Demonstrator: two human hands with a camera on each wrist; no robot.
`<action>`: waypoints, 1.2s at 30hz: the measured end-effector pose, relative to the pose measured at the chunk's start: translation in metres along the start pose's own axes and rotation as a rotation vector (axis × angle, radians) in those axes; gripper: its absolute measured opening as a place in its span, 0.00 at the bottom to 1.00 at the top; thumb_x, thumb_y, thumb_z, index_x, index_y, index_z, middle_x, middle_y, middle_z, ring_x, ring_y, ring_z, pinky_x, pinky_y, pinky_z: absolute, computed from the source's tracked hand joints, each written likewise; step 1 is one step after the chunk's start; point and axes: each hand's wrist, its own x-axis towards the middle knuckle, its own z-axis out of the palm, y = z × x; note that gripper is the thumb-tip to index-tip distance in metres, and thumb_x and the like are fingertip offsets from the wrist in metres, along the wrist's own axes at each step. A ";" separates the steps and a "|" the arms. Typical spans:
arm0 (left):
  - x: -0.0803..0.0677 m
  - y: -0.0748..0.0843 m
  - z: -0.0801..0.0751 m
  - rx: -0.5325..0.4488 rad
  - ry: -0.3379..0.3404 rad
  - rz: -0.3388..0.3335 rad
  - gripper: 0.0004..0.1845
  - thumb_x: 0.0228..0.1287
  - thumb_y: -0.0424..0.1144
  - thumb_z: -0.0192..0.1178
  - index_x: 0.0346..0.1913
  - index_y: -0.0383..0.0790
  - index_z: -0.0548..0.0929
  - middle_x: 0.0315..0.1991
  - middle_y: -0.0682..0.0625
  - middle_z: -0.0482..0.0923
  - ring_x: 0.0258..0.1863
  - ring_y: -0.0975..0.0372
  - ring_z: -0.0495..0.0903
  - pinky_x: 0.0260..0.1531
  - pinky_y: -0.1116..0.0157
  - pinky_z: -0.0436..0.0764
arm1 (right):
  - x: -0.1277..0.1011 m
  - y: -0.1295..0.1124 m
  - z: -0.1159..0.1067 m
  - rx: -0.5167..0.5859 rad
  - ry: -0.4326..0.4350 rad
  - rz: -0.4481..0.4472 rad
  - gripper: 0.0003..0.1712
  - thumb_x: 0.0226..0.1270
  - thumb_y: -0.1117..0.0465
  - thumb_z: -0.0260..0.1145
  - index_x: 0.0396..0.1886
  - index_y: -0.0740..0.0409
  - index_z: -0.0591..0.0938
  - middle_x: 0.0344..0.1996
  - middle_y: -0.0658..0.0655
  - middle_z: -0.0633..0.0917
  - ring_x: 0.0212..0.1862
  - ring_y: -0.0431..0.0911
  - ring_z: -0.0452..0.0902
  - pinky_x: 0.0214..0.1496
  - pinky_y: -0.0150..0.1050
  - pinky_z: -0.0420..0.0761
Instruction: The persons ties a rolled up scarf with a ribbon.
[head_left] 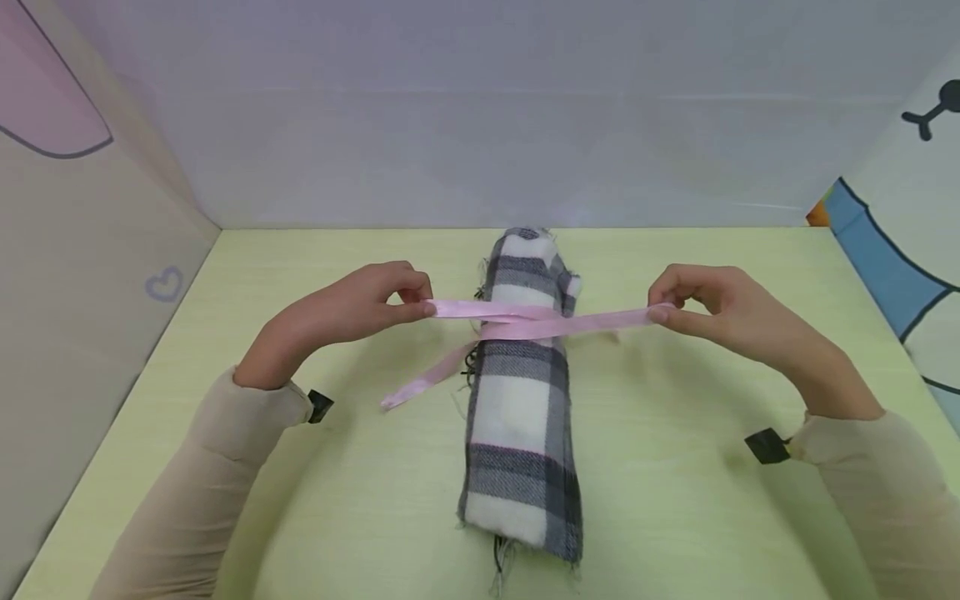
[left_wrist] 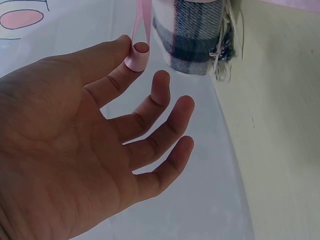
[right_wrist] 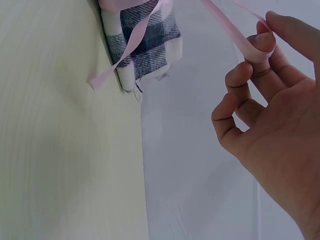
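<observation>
A folded black, grey and white checked scarf (head_left: 513,408) with fringed edges lies lengthwise on the table. A pink ribbon (head_left: 517,330) crosses over its upper half. To the left of the scarf, my left hand (head_left: 356,304) pinches one stretch of ribbon; the left wrist view has the ribbon (left_wrist: 136,61) looped around a fingertip. On the opposite side my right hand (head_left: 738,312) pinches another stretch, also bent into a loop (right_wrist: 257,54) at the fingers. Both stretches look taut. One loose ribbon tail slants down left of the scarf; another pokes out on its right.
The pale yellow-green table (head_left: 660,508) ends at a whitish back wall (head_left: 487,150). Printed side panels stand at left and right. A small black tag (head_left: 320,407) hangs at the left sleeve cuff, and a similar tag (head_left: 767,447) at the right.
</observation>
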 end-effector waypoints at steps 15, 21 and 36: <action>-0.013 -0.012 -0.006 0.007 0.024 -0.055 0.08 0.79 0.49 0.59 0.44 0.51 0.82 0.47 0.52 0.81 0.51 0.58 0.77 0.51 0.56 0.74 | -0.014 0.025 -0.011 0.051 0.049 0.064 0.05 0.76 0.60 0.67 0.47 0.50 0.84 0.42 0.52 0.85 0.45 0.43 0.80 0.50 0.28 0.75; -0.017 -0.017 -0.007 0.014 0.027 -0.051 0.08 0.79 0.49 0.58 0.42 0.51 0.82 0.47 0.50 0.83 0.51 0.59 0.78 0.53 0.56 0.74 | -0.022 0.040 -0.015 0.085 0.071 0.053 0.06 0.76 0.63 0.66 0.49 0.54 0.84 0.41 0.50 0.85 0.46 0.42 0.81 0.50 0.26 0.76; -0.029 -0.039 -0.009 0.017 0.055 -0.081 0.11 0.80 0.50 0.58 0.43 0.47 0.83 0.46 0.50 0.83 0.51 0.59 0.77 0.53 0.56 0.74 | -0.037 0.067 -0.017 0.047 0.085 0.179 0.12 0.78 0.57 0.65 0.56 0.52 0.82 0.43 0.48 0.86 0.48 0.38 0.80 0.49 0.24 0.74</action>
